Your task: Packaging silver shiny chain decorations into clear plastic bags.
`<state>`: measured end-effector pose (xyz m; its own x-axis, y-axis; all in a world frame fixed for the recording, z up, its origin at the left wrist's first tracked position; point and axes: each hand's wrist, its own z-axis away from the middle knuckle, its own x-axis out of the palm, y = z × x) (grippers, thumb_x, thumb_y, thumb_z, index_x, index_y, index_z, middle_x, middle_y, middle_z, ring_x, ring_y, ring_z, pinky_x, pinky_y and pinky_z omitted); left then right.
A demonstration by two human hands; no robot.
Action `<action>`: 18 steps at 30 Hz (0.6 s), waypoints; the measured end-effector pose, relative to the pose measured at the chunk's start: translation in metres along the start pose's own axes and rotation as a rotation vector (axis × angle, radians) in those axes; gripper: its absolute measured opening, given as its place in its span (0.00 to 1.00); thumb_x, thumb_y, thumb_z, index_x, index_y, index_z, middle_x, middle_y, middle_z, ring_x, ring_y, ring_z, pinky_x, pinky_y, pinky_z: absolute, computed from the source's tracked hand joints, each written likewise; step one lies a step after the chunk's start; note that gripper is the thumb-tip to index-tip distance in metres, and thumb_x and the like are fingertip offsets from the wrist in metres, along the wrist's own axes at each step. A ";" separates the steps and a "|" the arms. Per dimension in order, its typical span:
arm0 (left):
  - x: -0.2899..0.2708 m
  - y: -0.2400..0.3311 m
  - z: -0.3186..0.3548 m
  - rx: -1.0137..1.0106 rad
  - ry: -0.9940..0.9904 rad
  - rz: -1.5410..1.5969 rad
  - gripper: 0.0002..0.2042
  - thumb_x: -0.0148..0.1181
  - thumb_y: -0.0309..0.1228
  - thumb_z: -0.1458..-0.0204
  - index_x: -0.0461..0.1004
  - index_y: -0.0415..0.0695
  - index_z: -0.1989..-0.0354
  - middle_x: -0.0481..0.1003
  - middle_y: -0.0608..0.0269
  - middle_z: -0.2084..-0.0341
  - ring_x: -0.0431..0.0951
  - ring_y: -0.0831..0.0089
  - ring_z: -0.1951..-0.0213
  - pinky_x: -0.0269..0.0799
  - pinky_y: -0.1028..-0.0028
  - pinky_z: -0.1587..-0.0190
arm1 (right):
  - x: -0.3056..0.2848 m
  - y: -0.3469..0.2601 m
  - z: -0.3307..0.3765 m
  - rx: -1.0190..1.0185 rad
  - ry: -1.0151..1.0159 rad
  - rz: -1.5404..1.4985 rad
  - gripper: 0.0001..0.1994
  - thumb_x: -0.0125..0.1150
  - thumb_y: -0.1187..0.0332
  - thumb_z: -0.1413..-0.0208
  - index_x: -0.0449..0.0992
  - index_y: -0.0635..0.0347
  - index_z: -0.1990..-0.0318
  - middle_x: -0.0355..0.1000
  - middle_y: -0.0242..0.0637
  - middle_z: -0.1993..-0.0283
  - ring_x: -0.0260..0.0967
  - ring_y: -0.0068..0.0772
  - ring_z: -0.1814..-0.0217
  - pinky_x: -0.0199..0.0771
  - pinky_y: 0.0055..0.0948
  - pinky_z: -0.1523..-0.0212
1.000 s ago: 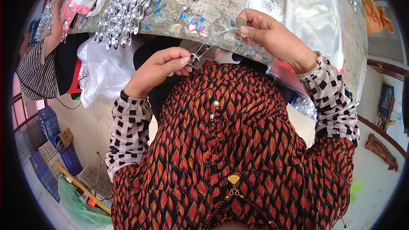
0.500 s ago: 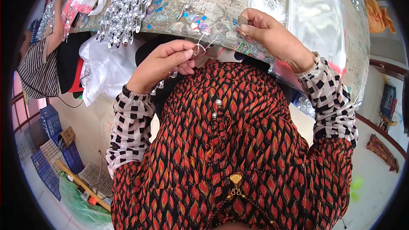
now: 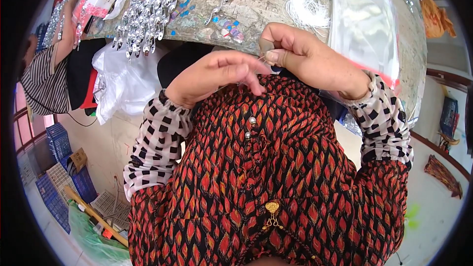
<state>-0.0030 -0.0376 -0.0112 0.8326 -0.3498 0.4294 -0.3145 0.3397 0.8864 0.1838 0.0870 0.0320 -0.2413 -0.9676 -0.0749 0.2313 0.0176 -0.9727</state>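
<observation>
A thin thread (image 3: 262,58) is at the near edge of the bench (image 3: 271,1), pinched between thumb and forefinger of the right hand (image 3: 306,55), its wrist angled leftward. The left hand (image 3: 214,75) stretches rightward just beside it, fingers extended and slightly parted; whether it holds anything cannot be told. Farther right lies white cord (image 3: 306,1); far left, silver strands (image 3: 147,12).

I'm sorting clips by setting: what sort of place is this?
Probably a small craft workshop: silvery strands hang over the edge of the worktable, with white cord and clear plastic sleeves lying on it.
</observation>
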 end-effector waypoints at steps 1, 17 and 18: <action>0.004 0.007 -0.005 -0.055 0.036 0.131 0.16 0.49 0.35 0.40 0.71 0.35 0.51 0.76 0.60 0.69 0.76 0.74 0.62 0.70 0.75 0.55 | -0.001 -0.003 0.002 0.000 0.004 0.003 0.02 0.46 0.77 0.40 0.63 0.59 0.65 0.59 0.22 0.70 0.54 0.13 0.66 0.57 0.16 0.63; 0.020 0.019 -0.031 -0.129 0.354 0.404 0.05 0.57 0.27 0.46 0.75 0.37 0.67 0.68 0.73 0.82 0.58 0.89 0.83 0.52 0.87 0.82 | -0.017 0.016 0.014 -0.005 0.282 0.128 0.02 0.48 0.75 0.41 0.65 0.62 0.63 0.60 0.27 0.69 0.57 0.21 0.66 0.61 0.20 0.61; 0.022 0.020 -0.032 -0.105 0.424 0.315 0.05 0.57 0.26 0.47 0.75 0.37 0.67 0.70 0.72 0.80 0.59 0.88 0.83 0.54 0.86 0.81 | -0.019 0.020 0.013 0.037 0.337 0.013 0.04 0.48 0.73 0.41 0.67 0.63 0.60 0.63 0.28 0.67 0.59 0.21 0.64 0.62 0.20 0.60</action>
<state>0.0232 -0.0106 0.0107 0.8233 0.1590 0.5448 -0.5493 0.4647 0.6945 0.2053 0.1029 0.0170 -0.5348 -0.8293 -0.1619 0.2690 0.0145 -0.9630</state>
